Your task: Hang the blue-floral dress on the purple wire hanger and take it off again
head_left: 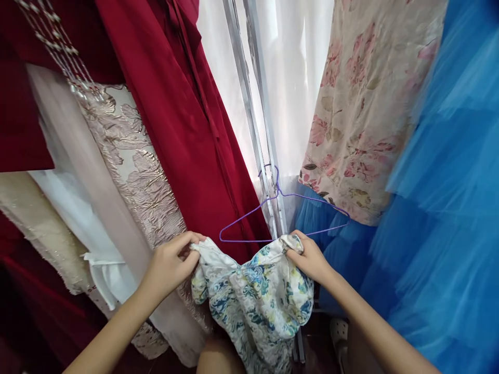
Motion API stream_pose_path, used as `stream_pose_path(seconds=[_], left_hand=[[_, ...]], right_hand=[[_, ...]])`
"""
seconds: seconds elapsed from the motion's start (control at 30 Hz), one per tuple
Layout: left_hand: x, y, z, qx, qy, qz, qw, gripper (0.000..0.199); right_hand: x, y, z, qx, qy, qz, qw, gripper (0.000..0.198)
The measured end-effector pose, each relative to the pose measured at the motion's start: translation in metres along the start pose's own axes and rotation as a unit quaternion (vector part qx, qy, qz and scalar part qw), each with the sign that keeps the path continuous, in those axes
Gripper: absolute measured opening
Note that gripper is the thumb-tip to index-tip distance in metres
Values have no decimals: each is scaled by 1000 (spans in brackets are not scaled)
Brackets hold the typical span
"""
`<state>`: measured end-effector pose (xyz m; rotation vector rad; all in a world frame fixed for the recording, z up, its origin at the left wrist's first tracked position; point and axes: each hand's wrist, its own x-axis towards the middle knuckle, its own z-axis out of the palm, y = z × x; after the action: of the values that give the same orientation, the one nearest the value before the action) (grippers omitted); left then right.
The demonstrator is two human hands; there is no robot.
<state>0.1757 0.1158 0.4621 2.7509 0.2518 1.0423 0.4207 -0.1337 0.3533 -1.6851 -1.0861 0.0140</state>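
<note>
**Two hands pinched a short-sleeved floral garment below a purple hanger**

The left hand (pixel 171 262) pinched one shoulder of the floral garment (pixel 259 296) between thumb and fingers, and the right hand (pixel 310 257) gripped the opposite shoulder the same way. The cloth, white with blue and yellow flowers, hung between them with its neckline dipping in the middle. Just above the neckline was the purple hanger (pixel 278 191), bare of clothing, in front of slim metal poles (pixel 264 93); what its hook caught on could not be told. A dark red gown (pixel 202 140) hung to the left, and a pink-flowered cream skirt (pixel 351 135) and layered blue tulle (pixel 448 208) to the right.
</note>
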Motion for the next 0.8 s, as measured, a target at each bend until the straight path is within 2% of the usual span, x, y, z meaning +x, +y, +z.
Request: stream_pose_path(seconds=[0.13, 0.27, 0.4, 0.57, 0.67, 0.8], left_hand=[[14, -5, 16, -72, -9, -98, 993, 7], [26, 4, 30, -169, 50, -186, 966, 5], [46, 10, 46, -200, 96, -172, 960, 3], [73, -13, 61, -158, 94, -207, 961, 10], [78, -28, 69, -173, 96, -227, 954, 10], [72, -35, 78, -207, 95, -245, 942, 11]], right_hand=[[-5, -4, -2, 14, 5, 1, 1000, 10], [-9, -8, 0, 23, 5, -6, 1000, 13], [-10, -9, 3, 28, 1, -15, 999, 16], [-13, -6, 1, 21, -9, -23, 999, 20], [-15, -5, -3, 8, -16, -35, 999, 21], [-16, -3, -6, 0, -18, -33, 999, 18]])
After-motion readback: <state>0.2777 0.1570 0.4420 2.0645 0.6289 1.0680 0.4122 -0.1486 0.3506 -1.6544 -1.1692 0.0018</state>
